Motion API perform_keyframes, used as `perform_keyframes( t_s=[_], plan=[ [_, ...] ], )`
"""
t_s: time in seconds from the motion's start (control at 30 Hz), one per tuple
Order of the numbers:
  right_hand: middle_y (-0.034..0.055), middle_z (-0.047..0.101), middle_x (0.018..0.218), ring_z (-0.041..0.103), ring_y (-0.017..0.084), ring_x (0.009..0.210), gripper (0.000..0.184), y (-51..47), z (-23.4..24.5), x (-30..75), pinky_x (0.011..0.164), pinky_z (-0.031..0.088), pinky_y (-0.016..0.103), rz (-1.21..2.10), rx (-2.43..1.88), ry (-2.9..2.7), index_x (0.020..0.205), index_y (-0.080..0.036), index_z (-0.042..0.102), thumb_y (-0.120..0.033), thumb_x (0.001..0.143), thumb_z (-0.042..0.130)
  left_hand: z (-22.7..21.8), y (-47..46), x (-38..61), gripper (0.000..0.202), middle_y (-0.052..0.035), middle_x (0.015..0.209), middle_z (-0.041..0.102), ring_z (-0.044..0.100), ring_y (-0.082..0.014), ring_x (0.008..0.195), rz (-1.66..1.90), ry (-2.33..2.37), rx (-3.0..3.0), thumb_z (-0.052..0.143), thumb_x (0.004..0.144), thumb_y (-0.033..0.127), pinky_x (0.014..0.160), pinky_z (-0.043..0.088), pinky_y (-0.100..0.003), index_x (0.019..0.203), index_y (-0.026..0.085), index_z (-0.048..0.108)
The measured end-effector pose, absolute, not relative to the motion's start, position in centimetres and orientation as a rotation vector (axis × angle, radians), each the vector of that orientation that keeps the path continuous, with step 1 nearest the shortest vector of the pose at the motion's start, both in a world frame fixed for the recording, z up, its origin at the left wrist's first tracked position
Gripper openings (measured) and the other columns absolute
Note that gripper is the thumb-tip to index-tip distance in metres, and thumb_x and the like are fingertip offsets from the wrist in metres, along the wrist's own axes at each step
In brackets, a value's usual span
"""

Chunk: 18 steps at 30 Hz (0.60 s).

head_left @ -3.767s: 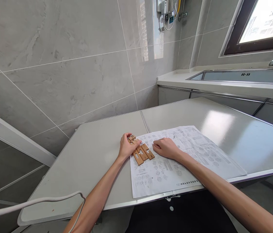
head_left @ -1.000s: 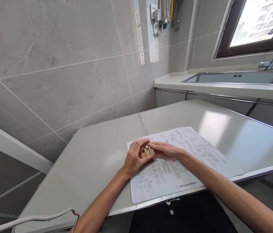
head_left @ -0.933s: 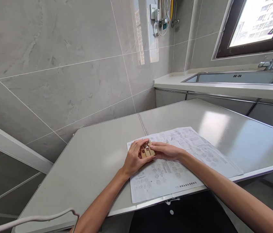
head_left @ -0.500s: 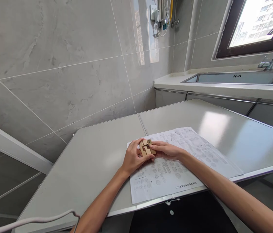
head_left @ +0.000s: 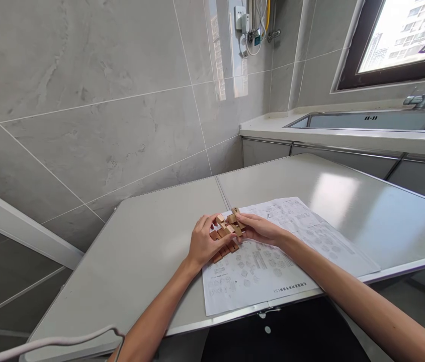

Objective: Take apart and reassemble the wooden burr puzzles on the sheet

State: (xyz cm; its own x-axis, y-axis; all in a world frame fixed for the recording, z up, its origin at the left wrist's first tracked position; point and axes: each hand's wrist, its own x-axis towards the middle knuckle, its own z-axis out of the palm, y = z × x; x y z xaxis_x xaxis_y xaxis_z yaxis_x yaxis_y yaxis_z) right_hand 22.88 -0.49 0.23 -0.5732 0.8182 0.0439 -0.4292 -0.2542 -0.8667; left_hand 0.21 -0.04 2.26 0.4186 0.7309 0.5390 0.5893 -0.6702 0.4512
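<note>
Together, the left hand (head_left: 202, 242) and right hand (head_left: 260, 229) pinch wooden blocks (head_left: 232, 219) above a printed sheet (head_left: 250, 295). Fitting or parting appears underway; the next move likely calls for careful alignment.

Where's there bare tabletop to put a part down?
Bare tabletop: between left forearm and its left edge, though a pale cable shows across the near corner; also right of the paper, toward the cabinets. Crowded: over the paper's left part, where left hand and right hand hold wooden pieces.
</note>
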Motion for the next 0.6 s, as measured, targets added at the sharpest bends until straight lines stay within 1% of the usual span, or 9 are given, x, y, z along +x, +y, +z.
perform_keyframes(
  t_s=[0.07,0.2,0.33,0.4,0.5,0.57,0.6],
  plan=[
    [0.0116,0.070,0.108,0.068,0.018,0.088,0.039,-0.39,0.12,22.88,0.077,0.060,0.031,1.922,-0.557,-1.126,0.118,-0.013,0.070,-0.047,0.100,0.065,2.07,-0.03,0.24,0.058,-0.0049,0.103,0.069,0.065,-0.0225,0.092,1.105,1.148,2.462,0.077,0.084,0.060,0.084,0.055,-0.038,0.126,0.023,0.062],
    [0.0103,0.068,0.104,0.066,0.017,0.086,0.036,-0.12,-0.16,22.97,0.075,0.059,0.029,1.875,-0.620,-1.078,0.108,-0.013,0.070,-0.047,0.100,0.066,2.03,-0.17,0.38,0.057,-0.0045,0.108,0.070,0.065,-0.0203,0.090,1.132,1.146,2.372,0.079,0.083,0.053,0.087,0.055,-0.037,0.128,0.023,0.061],
    [0.0081,0.067,0.097,0.063,0.015,0.077,0.038,0.03,-0.15,23.17,0.062,0.053,0.025,1.838,-0.661,-1.070,0.102,-0.015,0.066,-0.053,0.099,0.065,2.33,-0.41,0.54,0.057,-0.0041,0.109,0.071,0.065,-0.0189,0.087,1.116,1.173,2.267,0.081,0.081,0.048,0.088,0.055,-0.037,0.129,0.023,0.062],
    [0.0044,0.064,0.086,0.056,0.012,0.066,0.040,0.05,-0.05,23.23,0.054,0.047,0.023,1.824,-0.715,-1.059,0.098,-0.017,0.062,-0.057,0.097,0.066,2.41,-0.48,0.62,0.057,-0.0041,0.109,0.071,0.065,-0.0190,0.089,1.107,1.180,2.204,0.081,0.081,0.046,0.089,0.056,-0.037,0.129,0.024,0.062],
    [-0.0026,0.052,0.069,0.040,0.008,0.052,0.045,0.07,0.18,23.24,0.045,0.035,0.020,1.844,-0.764,-1.071,0.087,-0.019,0.055,-0.062,0.095,0.066,2.44,-0.41,0.73,0.056,-0.0050,0.110,0.070,0.066,-0.0193,0.094,1.080,1.157,2.021,0.079,0.083,0.047,0.087,0.057,-0.035,0.131,0.024,0.061],
    [-0.0057,0.044,0.064,0.031,0.007,0.049,0.048,0.06,0.35,23.22,0.043,0.028,0.019,1.865,-0.753,-1.081,0.081,-0.020,0.049,-0.063,0.095,0.065,2.50,-0.29,0.81,0.057,-0.0062,0.111,0.070,0.068,-0.0177,0.092,1.045,1.083,1.819,0.076,0.086,0.048,0.081,0.058,-0.032,0.133,0.022,0.057],
    [-0.0065,0.041,0.063,0.028,0.006,0.049,0.049,0.05,0.44,23.21,0.043,0.025,0.019,1.872,-0.747,-1.086,0.079,-0.020,0.047,-0.063,0.095,0.065,2.55,-0.22,0.84,0.059,-0.0068,0.111,0.069,0.068,-0.0163,0.086,1.014,1.037,1.712,0.074,0.087,0.049,0.076,0.058,-0.030,0.135,0.022,0.054]
  ],
)
